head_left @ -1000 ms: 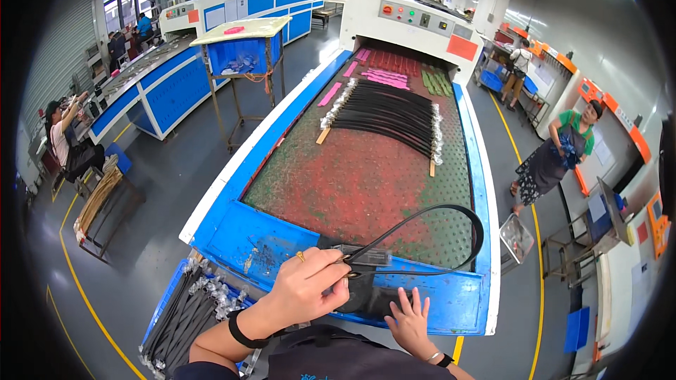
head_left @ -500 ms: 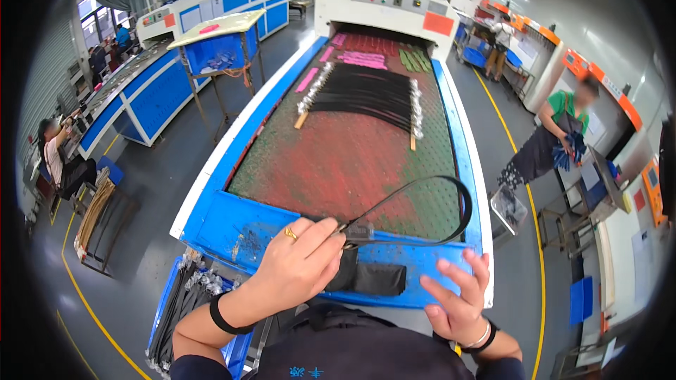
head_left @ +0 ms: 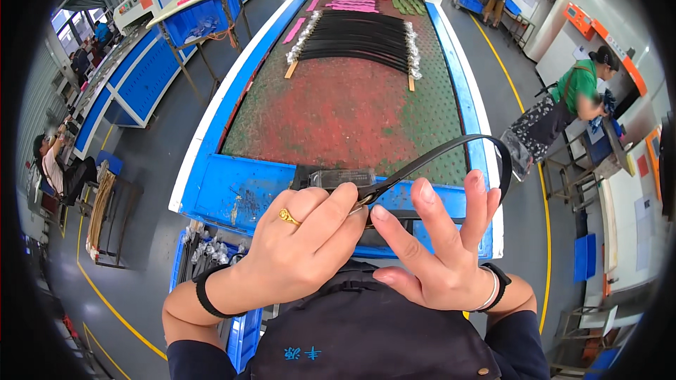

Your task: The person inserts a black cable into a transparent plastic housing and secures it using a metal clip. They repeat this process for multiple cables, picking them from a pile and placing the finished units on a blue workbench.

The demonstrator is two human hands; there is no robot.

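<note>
My left hand [head_left: 299, 239] is closed in a pinch on the metal-fitted end of a black strap [head_left: 451, 146]. From there the strap arcs out to the right in a wide loop and bends back behind my right hand [head_left: 443, 253]. That right hand is open, its fingers spread, with the index fingertip close beside the metal fitting. Whether it touches the fitting I cannot tell. Just beyond my left fingers lies a clear plastic piece [head_left: 343, 178] at the front of the conveyor machine.
On the red-green conveyor belt [head_left: 317, 112], a row of black straps [head_left: 359, 35] with silvery wrapped ends rests on wooden sticks. Pink strips [head_left: 352, 5] and green strips [head_left: 407, 3] lie farther in. A blue crate [head_left: 243, 338] stands below left. A co-worker in green [head_left: 581, 88] bends over a bench.
My right hand has moved left and up to the strap's fitting. The strap loop now looks larger and nearer. The view has tipped downward, and the co-worker on the right has leaned over the bench.
</note>
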